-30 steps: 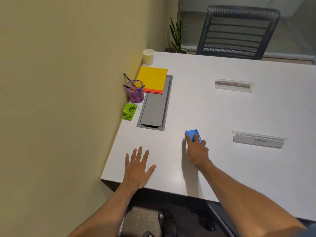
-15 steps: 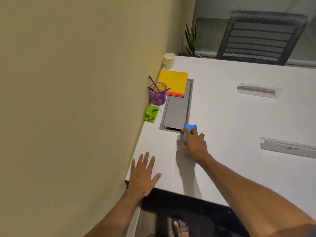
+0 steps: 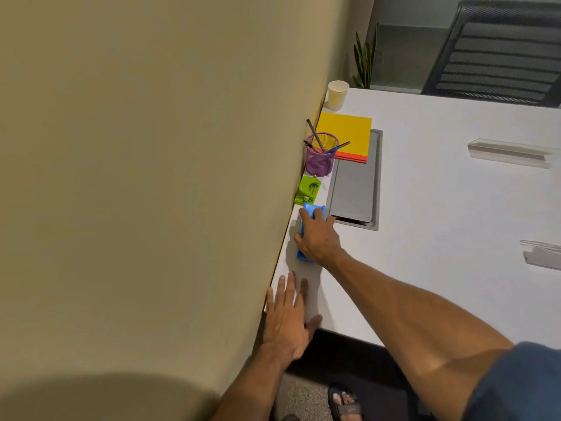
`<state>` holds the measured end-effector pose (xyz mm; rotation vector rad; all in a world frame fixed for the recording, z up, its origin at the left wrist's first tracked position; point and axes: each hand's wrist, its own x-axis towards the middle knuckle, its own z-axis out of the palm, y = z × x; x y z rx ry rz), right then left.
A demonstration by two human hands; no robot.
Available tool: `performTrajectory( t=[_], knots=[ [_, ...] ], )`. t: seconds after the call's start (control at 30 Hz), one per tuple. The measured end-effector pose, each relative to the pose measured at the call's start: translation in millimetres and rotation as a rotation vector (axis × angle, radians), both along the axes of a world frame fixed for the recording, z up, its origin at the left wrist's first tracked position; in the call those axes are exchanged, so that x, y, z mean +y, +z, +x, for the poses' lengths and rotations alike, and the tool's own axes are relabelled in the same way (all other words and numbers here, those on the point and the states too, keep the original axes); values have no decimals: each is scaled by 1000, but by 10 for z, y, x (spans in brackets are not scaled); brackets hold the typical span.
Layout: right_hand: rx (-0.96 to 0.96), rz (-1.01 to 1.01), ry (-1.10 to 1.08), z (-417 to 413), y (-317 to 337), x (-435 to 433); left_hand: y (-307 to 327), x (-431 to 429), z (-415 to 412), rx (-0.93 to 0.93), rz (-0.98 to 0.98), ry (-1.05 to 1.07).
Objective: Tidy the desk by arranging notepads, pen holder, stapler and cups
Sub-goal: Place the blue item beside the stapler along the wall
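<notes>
Blue plastic shows under our right hand (image 3: 318, 238): the blue stapler (image 3: 312, 209) that a second ago sat out in the open middle of the surface (image 3: 440, 208), well away from the wall (image 3: 151, 147), now lies close beside the wall, its far end just short of the green stapler (image 3: 308, 189). Our fingers (image 3: 317, 214) are curled over its top and clamped on it; whether it rests fully on the surface or is a shade above it, we cannot tell. Our left hand (image 3: 287, 323) lies flat with fingers spread at the near corner, nearer the wall than before, gripping nothing. Along the wall, going away from us past the green stapler, stand the purple pen holder (image 3: 320, 159), the yellow notepad (image 3: 346, 135) and the paper cup (image 3: 337, 94). We judge that the blue stapler now closes this row at its near end, so what remains is to square it with the wall and let go.
</notes>
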<state>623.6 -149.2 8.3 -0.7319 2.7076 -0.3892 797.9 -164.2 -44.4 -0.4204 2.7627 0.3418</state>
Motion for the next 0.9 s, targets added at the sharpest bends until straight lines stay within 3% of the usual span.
performTrajectory(
  t=[0.9],
  knots=[
    [-30,-26,29,-39,-110,-289,-199,-19,53,83,-17,90]
  ],
)
